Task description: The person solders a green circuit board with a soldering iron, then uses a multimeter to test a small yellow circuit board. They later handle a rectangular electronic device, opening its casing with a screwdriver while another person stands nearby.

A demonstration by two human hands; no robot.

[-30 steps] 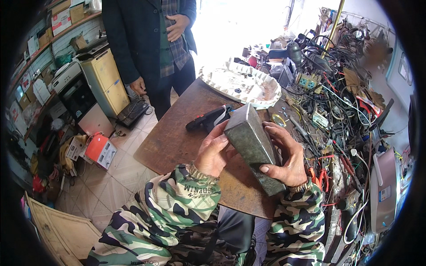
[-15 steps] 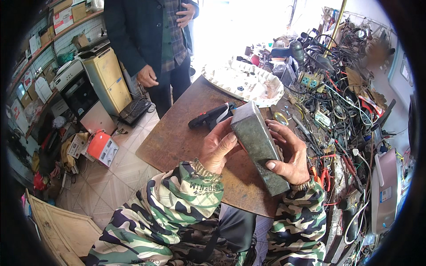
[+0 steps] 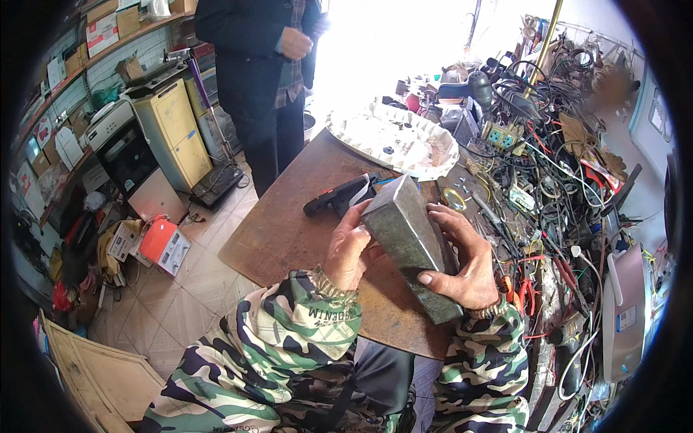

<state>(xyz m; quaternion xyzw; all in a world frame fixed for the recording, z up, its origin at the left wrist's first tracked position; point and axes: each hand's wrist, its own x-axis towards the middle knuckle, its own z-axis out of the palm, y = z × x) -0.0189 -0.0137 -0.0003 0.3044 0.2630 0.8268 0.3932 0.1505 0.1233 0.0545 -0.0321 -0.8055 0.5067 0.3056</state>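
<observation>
Aslant, grey block (image 3: pixel 414 249), clasped; fingers (image 3: pixel 455 222) either side

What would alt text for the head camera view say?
The left hand and right hand hold a grey rectangular block over a brown tabletop. A white ridged piece lies beyond, cables crowd the right, and another person stands nearby.

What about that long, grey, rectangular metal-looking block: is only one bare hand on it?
No: the left hand holds the grey metal-looking block at its far end, the right hand along its right side.
</observation>
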